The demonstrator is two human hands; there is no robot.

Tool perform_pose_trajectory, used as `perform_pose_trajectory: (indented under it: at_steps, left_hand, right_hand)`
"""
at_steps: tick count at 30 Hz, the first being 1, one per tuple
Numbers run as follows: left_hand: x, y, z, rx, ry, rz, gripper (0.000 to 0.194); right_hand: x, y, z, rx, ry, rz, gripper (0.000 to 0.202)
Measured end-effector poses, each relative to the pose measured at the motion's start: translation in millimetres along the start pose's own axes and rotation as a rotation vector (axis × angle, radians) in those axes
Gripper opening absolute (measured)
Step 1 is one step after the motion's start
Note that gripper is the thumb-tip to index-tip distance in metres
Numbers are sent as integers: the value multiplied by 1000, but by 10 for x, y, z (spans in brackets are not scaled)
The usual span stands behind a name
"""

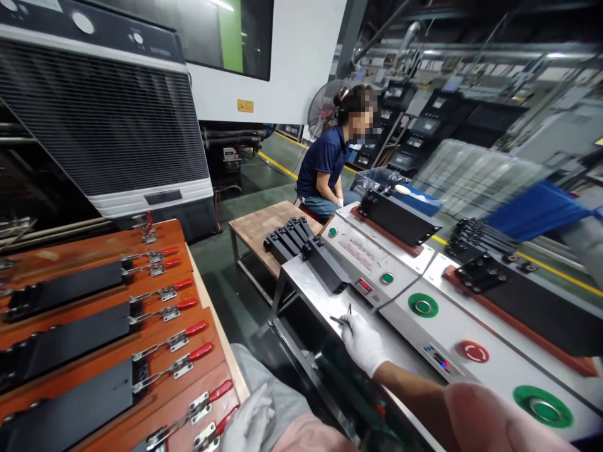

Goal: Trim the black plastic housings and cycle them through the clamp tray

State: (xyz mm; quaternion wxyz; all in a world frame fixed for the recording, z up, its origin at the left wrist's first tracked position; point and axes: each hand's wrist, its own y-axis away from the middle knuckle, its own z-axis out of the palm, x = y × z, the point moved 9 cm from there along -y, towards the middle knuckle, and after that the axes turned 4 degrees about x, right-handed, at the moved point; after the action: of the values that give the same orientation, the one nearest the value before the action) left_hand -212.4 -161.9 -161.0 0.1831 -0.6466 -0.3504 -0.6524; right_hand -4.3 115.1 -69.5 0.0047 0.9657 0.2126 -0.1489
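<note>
The white-gloved right hand (363,344), well apart from the left, pinches a thin, dark, pronged tool (346,319) above the silver metal bench (306,282), a grip likely suited to fine control. The white-gloved left hand (250,417) is near, beside a red-handled metal clamp (227,420); its grip cannot be told. At left, flat black rectangular panels (87,333) sit on orange-brown boards (164,235), clamped at their ends, presumably against shifting.

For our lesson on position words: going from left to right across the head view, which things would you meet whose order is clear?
Air cooler → left gloved hand → right gloved hand → middle green button → red button → rightmost green button.
</note>
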Motion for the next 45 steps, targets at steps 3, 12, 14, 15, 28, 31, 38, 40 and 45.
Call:
perform_pose_trajectory:
  at_steps: [3,12,14,15,28,31,38,40,45]
  left_hand:
    - [34,-25,19,-88,14,9,55]
    - [231,-63,32,-77,-156,83,48]
    - [270,-58,39,-71,-174,97,48]
    - [282,-56,39,-67,-177,98,47]
    - [223,-67,36,-71,-184,91,51]
    - [201,-56,34,-70,-135,80,49]
    - [101,-45,41,-71,-65,36,50]
    - [69,-45,36,-62,-77,31,51]
    - [-1,-44,51,-79,-64,37,56]
  right_hand:
    - [6,-1,-8,-2,19,37,28]
    - [47,-18,3,-43,53,105,30]
    - [46,-15,-5,-49,52,107,31]
    - [44,-14,-6,-51,51,107,31]
    - [70,-19,7,-33,19,136,32]
    - [106,-33,-4,-7,7,177,34]
    - [147,39,-55,61,-3,201,37]
    - [178,81,-136,95,13,216,37]
    - [296,-19,-940,254,95,259,27]
